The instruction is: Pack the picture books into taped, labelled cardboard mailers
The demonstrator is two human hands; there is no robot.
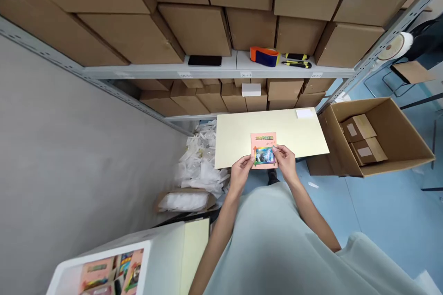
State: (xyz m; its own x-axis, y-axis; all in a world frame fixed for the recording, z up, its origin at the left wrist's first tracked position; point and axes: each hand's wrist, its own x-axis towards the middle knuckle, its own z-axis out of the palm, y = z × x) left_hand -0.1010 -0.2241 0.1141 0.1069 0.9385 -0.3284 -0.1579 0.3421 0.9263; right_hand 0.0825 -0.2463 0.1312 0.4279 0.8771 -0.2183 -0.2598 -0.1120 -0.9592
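Note:
A small pink card pack (263, 150) with a colourful picture lies at the near edge of a pale yellow table (242, 136). My left hand (241, 169) pinches its lower left corner. At the pack's lower right side my right hand (284, 158) grips it with thumb and fingers. Both hands are closed on the pack.
Metal shelving (214, 70) stacked with cardboard boxes stands behind the table; a tape dispenser (265, 56), box cutters (296, 60) and a black phone (204, 60) rest on it. An open carton (377, 136) sits right, crumpled white wrappers (200, 166) left, a white bin of similar packs (107, 269) near left.

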